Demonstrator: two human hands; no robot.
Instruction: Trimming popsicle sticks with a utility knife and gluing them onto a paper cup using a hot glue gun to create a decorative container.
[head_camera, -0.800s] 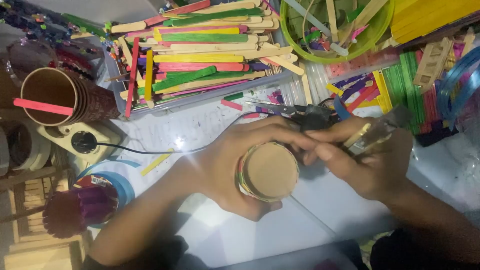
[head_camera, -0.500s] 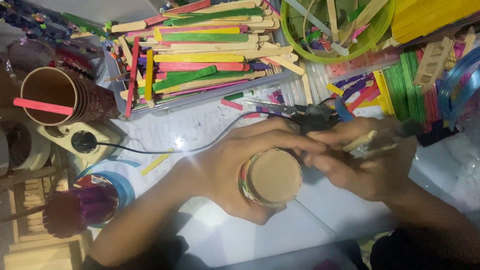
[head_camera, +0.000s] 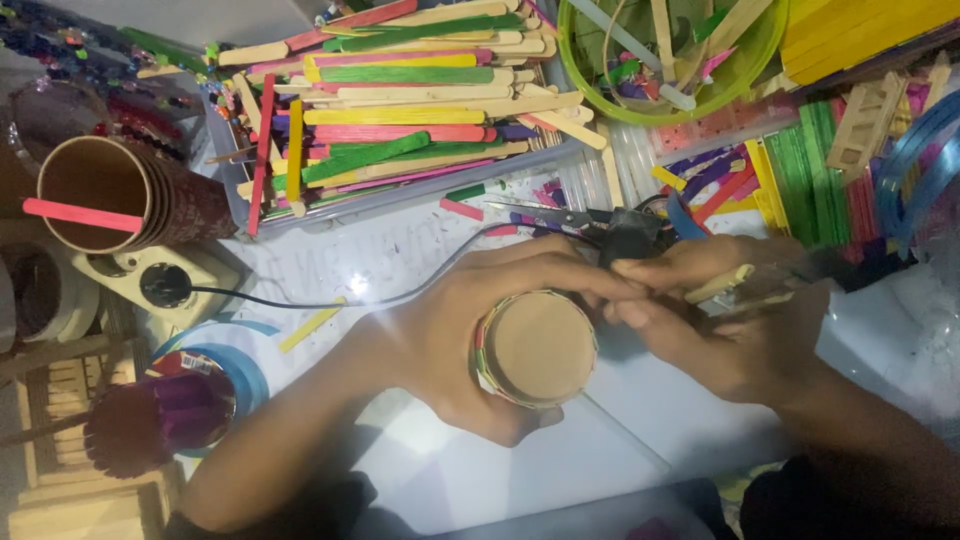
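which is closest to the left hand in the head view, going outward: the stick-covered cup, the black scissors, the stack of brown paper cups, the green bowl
1. stick-covered cup, held in the left hand.
2. black scissors, just beyond the fingers.
3. stack of brown paper cups, far left, and green bowl, upper right: too close to call.

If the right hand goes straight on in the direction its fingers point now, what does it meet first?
The right hand points leftward, so it would most likely meet the stick-covered cup first, held by the left hand. Its fingertips already seem very close to the cup's side, though depth is unclear.
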